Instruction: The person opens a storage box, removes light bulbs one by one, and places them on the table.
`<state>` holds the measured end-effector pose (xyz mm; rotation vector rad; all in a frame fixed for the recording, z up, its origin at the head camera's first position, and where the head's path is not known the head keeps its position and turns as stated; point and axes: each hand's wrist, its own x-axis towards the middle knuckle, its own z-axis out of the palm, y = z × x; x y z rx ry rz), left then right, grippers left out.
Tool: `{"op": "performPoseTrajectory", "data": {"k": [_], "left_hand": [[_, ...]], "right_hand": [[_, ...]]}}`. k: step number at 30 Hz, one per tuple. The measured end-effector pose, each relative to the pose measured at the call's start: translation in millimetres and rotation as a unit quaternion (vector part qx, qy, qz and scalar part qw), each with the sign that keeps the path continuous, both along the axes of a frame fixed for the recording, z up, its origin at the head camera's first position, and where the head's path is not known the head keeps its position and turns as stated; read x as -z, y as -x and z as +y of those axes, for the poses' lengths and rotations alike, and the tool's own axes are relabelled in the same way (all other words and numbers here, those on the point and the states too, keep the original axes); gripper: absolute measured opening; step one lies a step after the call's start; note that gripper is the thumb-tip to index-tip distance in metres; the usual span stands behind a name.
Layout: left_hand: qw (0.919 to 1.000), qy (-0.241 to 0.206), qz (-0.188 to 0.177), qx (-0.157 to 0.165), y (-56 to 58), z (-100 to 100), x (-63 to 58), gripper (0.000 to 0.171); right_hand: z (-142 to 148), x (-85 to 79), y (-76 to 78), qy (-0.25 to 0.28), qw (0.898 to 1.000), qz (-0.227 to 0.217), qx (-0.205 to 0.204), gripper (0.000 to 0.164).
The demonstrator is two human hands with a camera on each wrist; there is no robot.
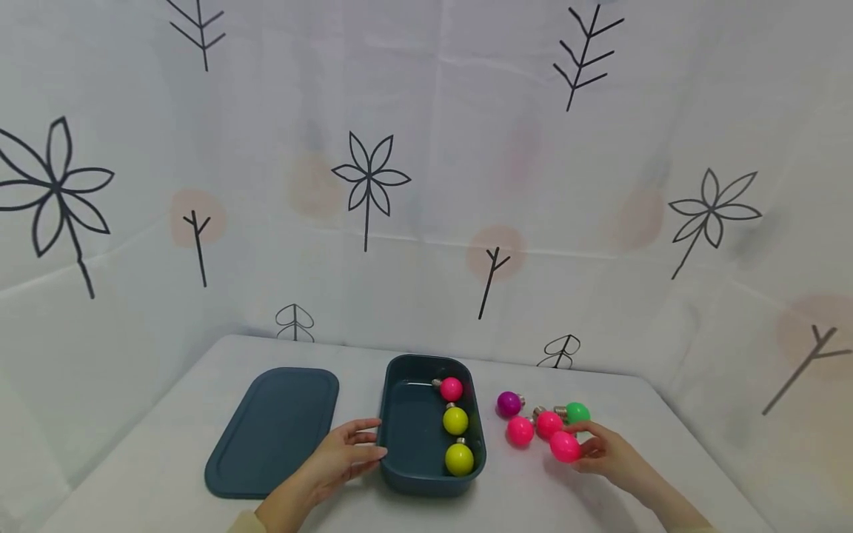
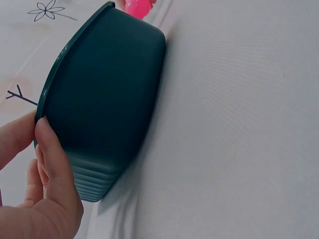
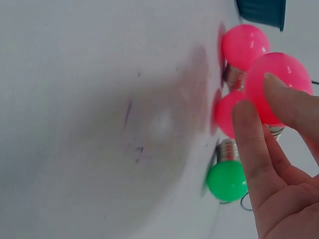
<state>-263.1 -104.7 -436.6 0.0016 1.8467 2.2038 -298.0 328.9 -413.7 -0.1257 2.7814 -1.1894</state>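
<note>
My left hand [image 1: 344, 457] touches the left rim of a dark teal box [image 1: 415, 485], its fingertips against the side. In the right part of the box lie a pink bulb [image 1: 451, 389] and two yellow bulbs, the far one [image 1: 456, 421] and the near one [image 1: 460, 460]. With my right hand [image 1: 603, 453] I pinch a pink light bulb [image 1: 565, 447] above the table, right of the box. Behind it on the table lie a purple bulb [image 1: 509, 404], two more pink bulbs [image 1: 520, 431], and a green bulb [image 1: 577, 414], partly hidden by my fingers.
A flat dark teal lid [image 1: 280, 429] lies on the white tabletop [image 1: 360, 503], left of the box. Behind the table hangs a white cloth [image 1: 426, 281] printed with plants.
</note>
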Motion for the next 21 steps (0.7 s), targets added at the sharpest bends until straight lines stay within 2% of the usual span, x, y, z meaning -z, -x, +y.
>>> {"op": "performPoseTrajectory", "data": {"k": [5, 14, 21], "left_hand": [[1.0, 0.0, -0.001, -0.001, 1.1, 0.9, 0.5, 0.06], [1.0, -0.001, -0.001, -0.002, 1.4, 1.1, 0.0, 0.061], [1.0, 0.0, -0.003, -0.003, 0.5, 0.8, 0.0, 0.061]], "right_hand": [[8.2, 6.5, 4.8, -0.027, 0.999, -0.021, 0.037, 0.05], [18.3, 10.7, 9.4, -0.009, 0.998, -0.046, 0.036, 0.047], [20.2, 16.6, 16.3, -0.002, 0.997, -0.066, 0.047, 0.052]]}}
